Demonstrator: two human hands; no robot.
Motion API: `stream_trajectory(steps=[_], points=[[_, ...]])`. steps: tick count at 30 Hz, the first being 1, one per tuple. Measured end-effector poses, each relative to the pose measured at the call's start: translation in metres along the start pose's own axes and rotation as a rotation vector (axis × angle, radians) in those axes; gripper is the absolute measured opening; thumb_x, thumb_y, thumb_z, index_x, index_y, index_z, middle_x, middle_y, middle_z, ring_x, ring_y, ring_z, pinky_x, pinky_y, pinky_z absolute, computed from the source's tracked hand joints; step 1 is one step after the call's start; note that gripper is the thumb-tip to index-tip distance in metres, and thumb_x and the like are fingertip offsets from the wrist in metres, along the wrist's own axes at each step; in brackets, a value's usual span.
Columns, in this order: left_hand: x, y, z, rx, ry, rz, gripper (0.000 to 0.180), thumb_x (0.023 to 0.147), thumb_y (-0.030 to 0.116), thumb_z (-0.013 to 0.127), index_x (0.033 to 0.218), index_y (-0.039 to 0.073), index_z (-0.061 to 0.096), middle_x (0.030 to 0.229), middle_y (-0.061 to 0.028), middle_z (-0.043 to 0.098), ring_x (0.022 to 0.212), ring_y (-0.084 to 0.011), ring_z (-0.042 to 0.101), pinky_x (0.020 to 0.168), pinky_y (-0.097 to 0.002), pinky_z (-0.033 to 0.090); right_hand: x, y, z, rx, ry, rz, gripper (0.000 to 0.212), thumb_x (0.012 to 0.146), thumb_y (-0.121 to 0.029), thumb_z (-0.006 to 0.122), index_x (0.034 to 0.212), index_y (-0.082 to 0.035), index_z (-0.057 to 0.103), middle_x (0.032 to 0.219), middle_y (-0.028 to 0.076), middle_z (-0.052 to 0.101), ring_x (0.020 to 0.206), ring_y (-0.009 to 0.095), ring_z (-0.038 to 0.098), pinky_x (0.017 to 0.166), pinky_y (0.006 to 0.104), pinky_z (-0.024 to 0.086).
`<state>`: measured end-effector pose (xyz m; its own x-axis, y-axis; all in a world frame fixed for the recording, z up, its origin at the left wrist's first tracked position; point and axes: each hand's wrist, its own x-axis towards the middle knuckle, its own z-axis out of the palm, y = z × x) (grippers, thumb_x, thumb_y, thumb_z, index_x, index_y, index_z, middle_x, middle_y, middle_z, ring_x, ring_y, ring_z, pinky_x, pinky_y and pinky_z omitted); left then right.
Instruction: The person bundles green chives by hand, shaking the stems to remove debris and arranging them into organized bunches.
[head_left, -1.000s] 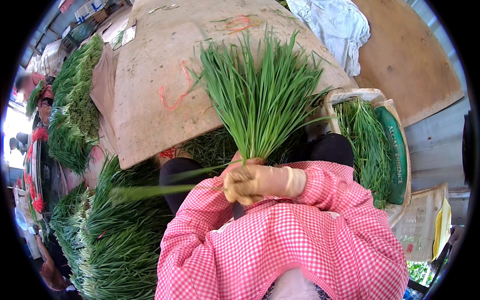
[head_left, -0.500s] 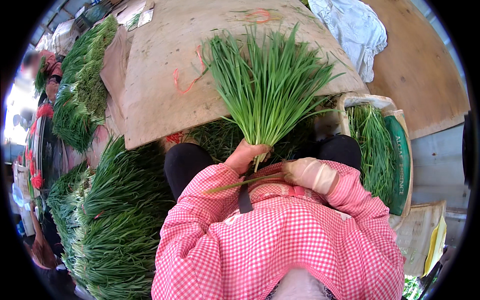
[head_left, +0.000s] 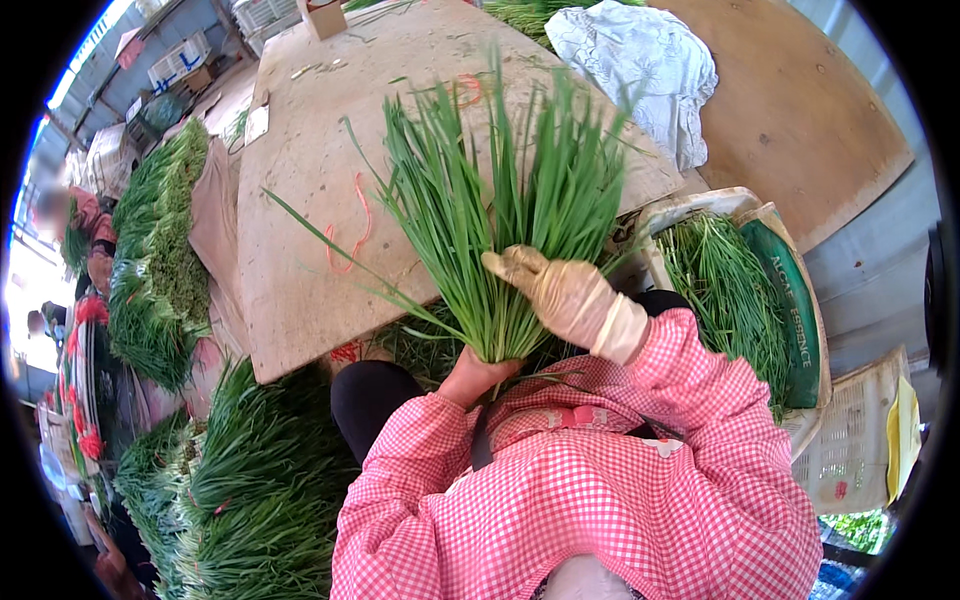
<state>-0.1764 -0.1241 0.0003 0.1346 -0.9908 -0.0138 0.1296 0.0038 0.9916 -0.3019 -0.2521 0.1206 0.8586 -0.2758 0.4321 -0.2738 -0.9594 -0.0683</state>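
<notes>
Leaf bunch (head_left: 430,190) is fanning over the near edge of the table (head_left: 295,250), left fingers (head_left: 490,372) clamping its stems (head_left: 492,335), right hand (head_left: 568,297), just raised, touching it, grip hard to tell, both now working it.

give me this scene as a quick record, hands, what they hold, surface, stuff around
left hand: bare, closed around the base of a fanned bundle of long green leaves
right hand: in a stained tan glove, fingers against the bundle; grip unclear
surface: pale brown wooden board, thin red string on it
right side: off-white crate holding green leaves
left side: thick green leafy heap
upper right: crumpled white cloth
</notes>
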Motion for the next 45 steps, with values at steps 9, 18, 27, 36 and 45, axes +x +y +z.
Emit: stream_trajectory(steps=[9,18,27,36,45], points=[[-0.003,0.012,-0.001,-0.16,-0.066,-0.235,0.035,0.068,0.002,0.064,0.101,0.003,0.055,0.081,-0.003,0.057,0.067,-0.0138,0.053,0.057,-0.0269,0.044,0.0,0.099,-0.045,-0.079,-0.334,0.342,0.049,0.069,-0.01,0.058,0.117,-0.007,0.05,0.111,0.017,0.055,0.093,0.032,0.058,0.08,0.0382,0.047],[-0.003,0.006,0.001,-0.09,-0.031,-0.078,0.037,0.069,0.001,0.066,0.105,0.003,0.055,0.086,-0.0041,0.059,0.072,-0.0133,0.055,0.06,-0.0276,0.046,-0.009,0.128,-0.102,-0.466,-0.284,0.691,0.047,0.075,-0.011,0.059,0.121,-0.006,0.049,0.109,0.019,0.057,0.099,0.031,0.056,0.082,0.0385,0.046],[-0.003,0.006,0.002,-0.026,-0.1,-0.083,0.043,0.068,0.002,0.067,0.109,0.002,0.054,0.099,-0.0058,0.059,0.09,-0.0165,0.054,0.078,-0.0293,0.045,0.04,0.032,-0.099,-0.264,0.164,0.059,0.028,0.081,-0.02,0.059,0.105,-0.005,0.054,0.081,0.011,0.062,0.064,0.023,0.061,0.053,0.033,0.048],[-0.006,0.002,0.002,0.063,-0.181,-0.043,0.045,0.069,0.004,0.069,0.112,0.002,0.053,0.105,-0.007,0.059,0.095,-0.0174,0.054,0.083,-0.031,0.043,0.067,0.05,-0.035,0.607,-0.288,0.336,0.048,0.085,-0.019,0.057,0.127,-0.005,0.04,0.065,0.007,0.054,0.059,0.015,0.052,0.057,0.0298,0.043],[-0.005,0.009,0.004,0.022,-0.171,-0.069,0.045,0.07,0.004,0.069,0.112,0.001,0.052,0.102,-0.0072,0.06,0.093,-0.0178,0.054,0.081,-0.0311,0.044,0.047,0.058,-0.006,1.596,-0.166,0.63,0.015,0.088,-0.022,0.056,0.087,-0.007,0.058,0.07,-0.004,0.054,0.048,0.003,0.037,0.043,0.0183,0.028]])
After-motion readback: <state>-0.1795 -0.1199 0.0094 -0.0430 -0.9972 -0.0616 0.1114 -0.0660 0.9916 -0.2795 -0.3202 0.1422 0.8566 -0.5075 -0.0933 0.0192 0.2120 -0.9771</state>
